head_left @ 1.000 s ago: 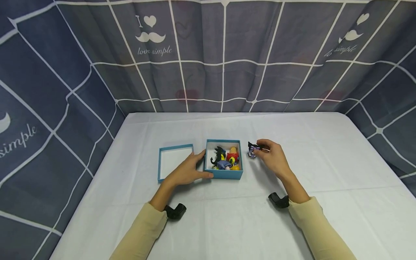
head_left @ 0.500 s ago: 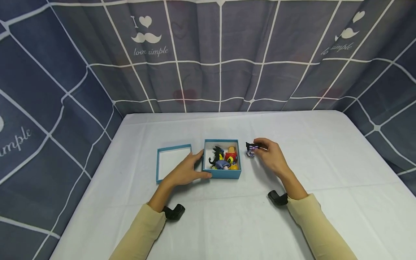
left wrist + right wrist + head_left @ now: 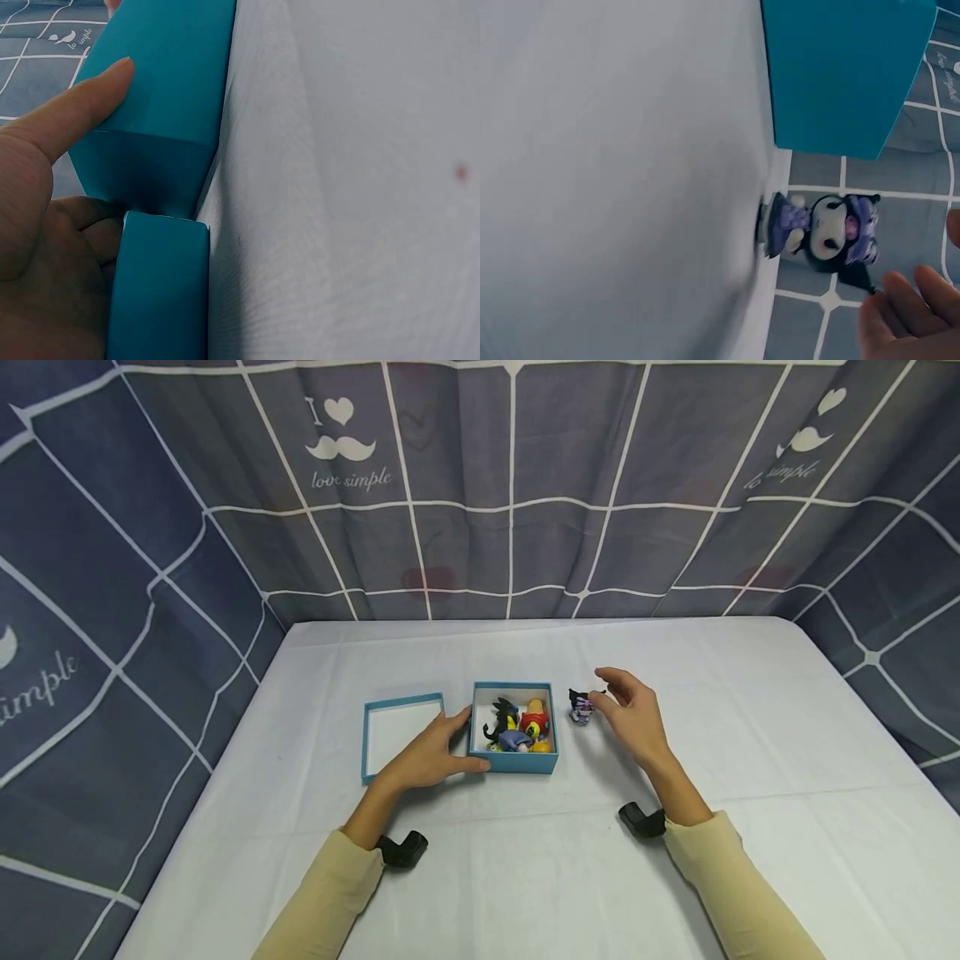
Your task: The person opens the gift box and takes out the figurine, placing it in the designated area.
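Note:
A blue box [image 3: 514, 762] with a white inside stands mid-table and has several small toy figures [image 3: 517, 731] in it. My left hand [image 3: 427, 753] holds its left side, thumb on the front face and fingers at the side, as the left wrist view [image 3: 71, 124] also shows. Right of the box, a black-and-purple cartoon figurine [image 3: 581, 707] stands upright on the table. My right hand [image 3: 633, 714] is beside it with fingers spread apart. In the right wrist view the fingertips [image 3: 896, 289] are close to the figurine's black ear tip; whether they touch is unclear.
The blue-edged lid [image 3: 401, 700] lies inside up left of the box, partly behind my left hand. A white cloth covers the table [image 3: 525, 868]. Dark grey checked curtains [image 3: 555, 552] hang behind and at both sides.
My right hand has let go of the figurine; its fingers have lifted and spread, and the figurine stays standing. My left hand keeps its place on the box.

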A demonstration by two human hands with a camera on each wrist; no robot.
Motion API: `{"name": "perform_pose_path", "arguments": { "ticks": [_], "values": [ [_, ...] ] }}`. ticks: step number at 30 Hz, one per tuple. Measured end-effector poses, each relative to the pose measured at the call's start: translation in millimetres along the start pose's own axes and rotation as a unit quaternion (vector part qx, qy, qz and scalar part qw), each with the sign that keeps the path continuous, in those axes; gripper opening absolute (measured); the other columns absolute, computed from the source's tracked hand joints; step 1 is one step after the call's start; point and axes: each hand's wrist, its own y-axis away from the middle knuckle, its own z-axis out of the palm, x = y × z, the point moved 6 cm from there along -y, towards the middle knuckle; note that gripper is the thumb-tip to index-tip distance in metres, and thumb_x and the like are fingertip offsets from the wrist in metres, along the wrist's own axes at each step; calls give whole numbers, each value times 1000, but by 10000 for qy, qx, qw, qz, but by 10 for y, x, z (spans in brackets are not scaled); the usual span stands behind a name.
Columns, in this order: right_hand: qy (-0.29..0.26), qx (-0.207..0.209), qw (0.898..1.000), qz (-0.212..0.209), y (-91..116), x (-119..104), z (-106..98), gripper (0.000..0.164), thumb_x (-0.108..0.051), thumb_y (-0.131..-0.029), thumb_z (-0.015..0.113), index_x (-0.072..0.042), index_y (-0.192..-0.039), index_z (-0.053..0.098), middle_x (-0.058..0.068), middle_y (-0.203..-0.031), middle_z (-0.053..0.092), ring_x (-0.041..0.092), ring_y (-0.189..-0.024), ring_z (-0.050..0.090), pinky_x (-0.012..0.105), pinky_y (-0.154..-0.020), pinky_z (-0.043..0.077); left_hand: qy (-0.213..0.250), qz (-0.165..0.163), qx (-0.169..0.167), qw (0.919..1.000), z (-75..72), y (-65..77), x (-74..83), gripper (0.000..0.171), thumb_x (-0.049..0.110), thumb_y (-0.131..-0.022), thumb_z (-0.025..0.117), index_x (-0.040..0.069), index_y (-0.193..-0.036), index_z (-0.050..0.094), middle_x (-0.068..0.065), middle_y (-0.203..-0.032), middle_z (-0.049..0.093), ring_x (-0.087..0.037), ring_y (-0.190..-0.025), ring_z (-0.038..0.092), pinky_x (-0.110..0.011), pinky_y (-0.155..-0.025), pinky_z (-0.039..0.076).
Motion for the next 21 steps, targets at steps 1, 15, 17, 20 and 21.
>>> {"name": "perform_pose_path", "arguments": {
  "ticks": [1, 15, 17, 20, 21],
  "values": [
    [-39, 70, 10000, -26, 15, -65, -7, 40, -5, -95, 60, 10, -132, 54, 26, -137, 52, 39, -133, 44, 43, -112, 31, -1, 7, -2, 10000, 0, 0, 2, 99, 44, -83, 78, 3, -155, 25, -22, -156, 27, -42, -147, 7, -60, -113, 18],
    [181, -342, 9921, -1191, 98, -388, 317, 27, -4, -93, 66, 5, -119, 65, 16, -112, 67, 23, -101, 65, 28, -88, 52, 54, -50, -39, 10000, -3, -6, 0, 100, 45, -82, 79, 6, -156, 24, -21, -158, 24, -41, -147, 7, -59, -114, 17],
    [269, -617, 9905, -1199, 112, -417, 420, 29, -7, -94, 66, 5, -121, 64, 16, -113, 67, 26, -104, 64, 35, -91, 52, 75, -54, -54, 9999, 1, -8, -8, 101, 45, -82, 79, 6, -156, 23, -21, -158, 25, -40, -147, 7, -58, -114, 17],
    [475, -1001, 9876, -1110, 117, -475, 569, 32, -10, -95, 65, 5, -124, 63, 18, -115, 66, 28, -107, 63, 44, -94, 50, 112, -40, -43, 9999, 2, -11, -14, 102, 46, -82, 79, 5, -156, 23, -21, -157, 27, -39, -147, 6, -57, -115, 16],
    [535, -1111, 9866, -1066, 115, -495, 615, 33, -11, -95, 65, 5, -125, 62, 19, -117, 66, 29, -107, 63, 45, -94, 50, 118, -29, -34, 9999, 1, -13, -16, 102, 46, -82, 79, 4, -156, 23, -20, -156, 28, -39, -147, 6, -57, -115, 15]
  ]
}}
